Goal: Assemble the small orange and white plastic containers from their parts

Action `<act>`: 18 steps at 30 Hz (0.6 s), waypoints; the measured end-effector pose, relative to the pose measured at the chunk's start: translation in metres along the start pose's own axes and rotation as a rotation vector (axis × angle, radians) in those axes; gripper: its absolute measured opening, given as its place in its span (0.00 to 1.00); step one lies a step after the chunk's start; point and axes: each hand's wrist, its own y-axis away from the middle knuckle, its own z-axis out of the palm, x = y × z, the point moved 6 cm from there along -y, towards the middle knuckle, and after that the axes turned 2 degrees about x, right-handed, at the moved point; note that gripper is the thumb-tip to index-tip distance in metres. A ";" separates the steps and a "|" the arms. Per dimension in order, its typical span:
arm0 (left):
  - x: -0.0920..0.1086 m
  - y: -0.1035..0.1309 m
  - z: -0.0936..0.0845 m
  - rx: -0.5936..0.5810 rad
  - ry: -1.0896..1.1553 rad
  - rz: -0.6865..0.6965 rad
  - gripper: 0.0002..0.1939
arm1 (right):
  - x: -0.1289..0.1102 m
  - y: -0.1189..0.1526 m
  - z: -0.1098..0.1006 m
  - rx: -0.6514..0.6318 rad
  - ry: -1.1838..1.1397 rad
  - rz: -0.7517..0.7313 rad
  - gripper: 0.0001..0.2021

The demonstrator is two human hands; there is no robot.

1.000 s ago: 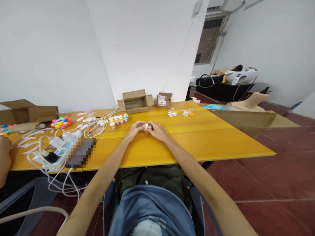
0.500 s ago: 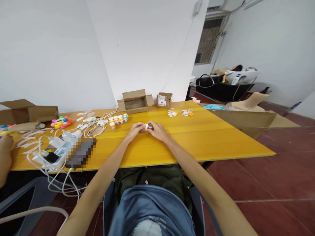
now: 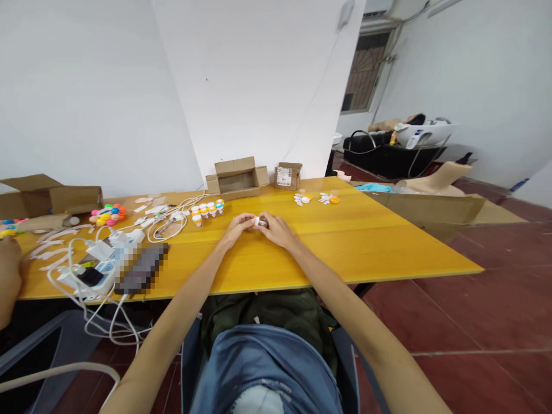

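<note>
Your right hand (image 3: 277,231) had its fingers clamped on a small white-and-brown piece (image 3: 259,222), best kept steady near your left hand (image 3: 235,229), whose curled fingers' grip was unclear.

Place: plain workroom; yellow table (image 3: 388,247); open cardboard box (image 3: 237,182); white basin (image 3: 436,135); red-tiled floor (image 3: 495,310)

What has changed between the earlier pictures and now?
The small brown and white piece has turned slightly in the right hand; the left hand dipped, then rose a little. Nothing was visibly grasped or released. The capped pieces and open box stayed put.
</note>
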 end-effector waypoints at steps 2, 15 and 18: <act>0.000 0.000 0.000 0.011 -0.004 -0.012 0.21 | -0.001 0.000 0.001 -0.001 0.011 -0.012 0.09; 0.003 0.001 0.002 -0.015 -0.085 0.013 0.20 | -0.003 0.001 -0.001 -0.049 0.024 -0.002 0.09; 0.002 0.001 0.002 -0.021 -0.068 0.014 0.20 | -0.003 0.001 -0.001 -0.064 0.021 0.015 0.10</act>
